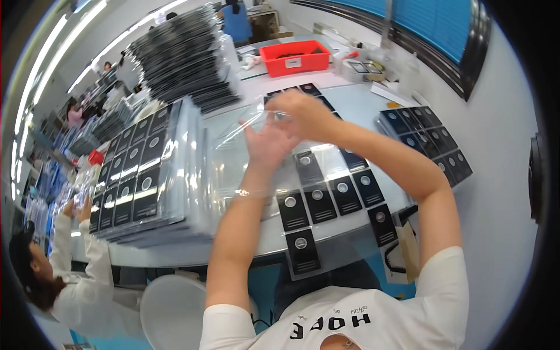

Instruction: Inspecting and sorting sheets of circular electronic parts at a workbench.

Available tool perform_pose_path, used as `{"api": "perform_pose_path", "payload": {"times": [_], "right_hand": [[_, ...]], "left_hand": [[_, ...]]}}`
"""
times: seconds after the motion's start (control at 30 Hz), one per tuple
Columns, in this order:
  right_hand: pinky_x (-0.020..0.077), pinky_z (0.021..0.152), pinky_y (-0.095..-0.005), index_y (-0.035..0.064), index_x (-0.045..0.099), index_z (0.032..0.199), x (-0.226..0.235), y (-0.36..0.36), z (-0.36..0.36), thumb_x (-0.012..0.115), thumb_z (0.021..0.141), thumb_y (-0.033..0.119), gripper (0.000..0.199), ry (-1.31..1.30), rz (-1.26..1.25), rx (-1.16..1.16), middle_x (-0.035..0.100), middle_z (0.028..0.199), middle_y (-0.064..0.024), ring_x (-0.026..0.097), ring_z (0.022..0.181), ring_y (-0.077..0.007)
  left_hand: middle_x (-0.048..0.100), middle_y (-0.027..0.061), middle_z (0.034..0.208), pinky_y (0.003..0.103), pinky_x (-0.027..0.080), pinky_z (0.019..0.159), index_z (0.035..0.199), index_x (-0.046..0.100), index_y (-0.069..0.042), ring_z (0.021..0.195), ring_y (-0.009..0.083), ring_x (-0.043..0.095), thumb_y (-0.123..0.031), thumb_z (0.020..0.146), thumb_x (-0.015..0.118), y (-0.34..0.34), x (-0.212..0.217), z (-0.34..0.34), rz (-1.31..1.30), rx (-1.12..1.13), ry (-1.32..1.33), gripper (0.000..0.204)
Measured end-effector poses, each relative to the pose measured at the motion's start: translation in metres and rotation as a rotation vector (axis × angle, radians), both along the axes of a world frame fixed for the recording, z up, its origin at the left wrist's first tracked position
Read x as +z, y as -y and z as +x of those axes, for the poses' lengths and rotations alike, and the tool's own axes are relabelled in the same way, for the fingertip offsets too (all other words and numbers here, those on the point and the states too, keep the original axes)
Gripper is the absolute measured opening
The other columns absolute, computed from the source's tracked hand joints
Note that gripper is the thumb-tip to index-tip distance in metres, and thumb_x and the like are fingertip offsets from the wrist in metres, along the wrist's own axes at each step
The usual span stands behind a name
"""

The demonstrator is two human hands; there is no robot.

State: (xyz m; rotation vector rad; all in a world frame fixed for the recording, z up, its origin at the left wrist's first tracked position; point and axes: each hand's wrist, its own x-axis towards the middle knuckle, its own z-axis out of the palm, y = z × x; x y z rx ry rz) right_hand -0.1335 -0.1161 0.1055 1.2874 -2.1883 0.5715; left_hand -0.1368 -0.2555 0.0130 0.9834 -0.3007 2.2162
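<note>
Bright workroom, blue window blinds (437, 26) far R; long white tbl (151, 254) runs across. Mid-tbl: flat black cards w/ silver discs (317, 205), in rows, a few out past near edge, on or in clear plastic (can't tell which). Thick block of card-filled clear sheets (139, 154) on L; tall dark stack of sheets (178, 58) far L; smaller stack of black-card sheets (429, 137) on R; red plastic bin (312, 62) far side.

Thin clear plastic film (233, 137) is up over tbl, between block & cards, reaching both hands. R hand (303, 114): fingers curled, looks pinched on film's edge. L hand (269, 143): just below, thumb apart from fingers; can't tell if fingertips grip.

Step in hand, my read: handling/opening film above cards. Next move prob. calls for firm hold on edge & layers kept apart, w/o dragging cards.

Hard to see: L fingertips (R hand overlaps), film's outline (glare, blur), cards behind hands. Co-worker in white sleeves (60, 248) near L; what they hold is unclear.
</note>
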Motion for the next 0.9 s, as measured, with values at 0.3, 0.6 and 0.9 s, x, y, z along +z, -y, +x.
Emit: {"api": "perform_pose_path", "payload": {"times": [0.3,0.6,0.9], "right_hand": [[0.0417,0.094,-0.0382,0.0006,0.047,0.126,0.009,-0.055,-0.005,0.075,0.072,0.029,0.068,0.348,0.047,-0.156,0.054,0.120,-0.0212,0.053,0.111,-0.0346],[0.0363,0.102,-0.0368,0.0005,0.037,0.135,0.036,-0.050,0.015,0.075,0.075,0.026,0.075,0.849,-0.071,-0.005,0.047,0.132,-0.0182,0.045,0.123,-0.0267],[0.0350,0.103,-0.0363,0.0051,0.030,0.138,0.027,-0.072,0.000,0.083,0.064,0.019,0.092,0.788,-0.141,-0.062,0.046,0.131,-0.0189,0.045,0.121,-0.0256]], "left_hand": [[0.044,0.0138,0.135,0.068,0.015,0.103,0.135,0.039,-0.018,0.132,0.0527,0.018,-0.082,0.076,0.013,-0.001,0.023,0.046,-0.422,0.109,0.067,0.091],[0.037,0.0125,0.141,0.067,0.025,0.099,0.143,0.025,-0.024,0.127,0.0544,0.029,-0.086,0.072,0.017,0.019,0.043,0.073,-0.541,0.109,0.030,0.094],[0.034,0.0181,0.143,0.066,0.025,0.100,0.146,0.021,-0.021,0.127,0.0519,0.031,-0.089,0.067,0.021,0.015,0.038,0.065,-0.506,0.067,0.062,0.104]]}}
